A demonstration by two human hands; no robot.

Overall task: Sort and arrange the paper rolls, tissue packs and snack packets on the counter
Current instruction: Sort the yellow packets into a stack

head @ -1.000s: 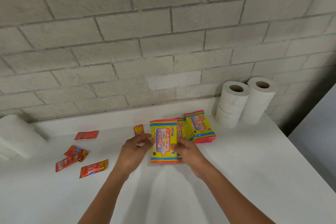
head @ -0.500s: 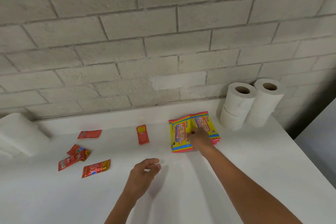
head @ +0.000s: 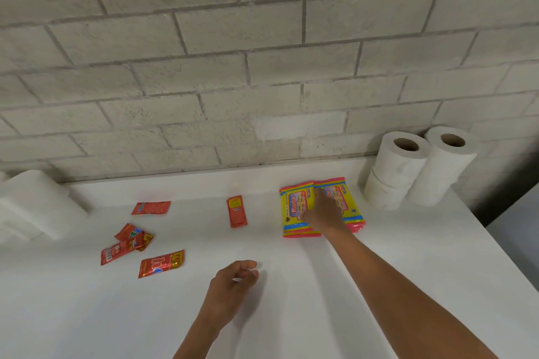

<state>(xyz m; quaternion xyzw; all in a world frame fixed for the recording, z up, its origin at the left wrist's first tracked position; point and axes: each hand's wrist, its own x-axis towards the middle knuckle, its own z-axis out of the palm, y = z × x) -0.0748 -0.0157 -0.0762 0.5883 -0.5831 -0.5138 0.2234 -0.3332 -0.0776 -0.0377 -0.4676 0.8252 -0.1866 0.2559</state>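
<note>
The yellow tissue pack (head: 296, 210) has been set down at centre right of the frame, beside and partly over a second stack of packs (head: 348, 207), both flat on the bench (head: 320, 315). The right hand (head: 325, 211) is laid across the two stacks; its fingers are seen from behind, and whether they press flat or pinch an edge cannot be told. The left hand (head: 233, 285), which shared the hold on that pack a second ago, has been withdrawn to lower centre, fingers loosely curled and holding nothing.

The tissue packs are judged grouped. The paper rolls (head: 417, 166) stand at upper right. Red snack packets (head: 128, 245) remain scattered at centre left, one packet (head: 236, 211) lying alone nearer the packs; these are judged the remaining work. More white paper (head: 32, 207) lies at far left.
</note>
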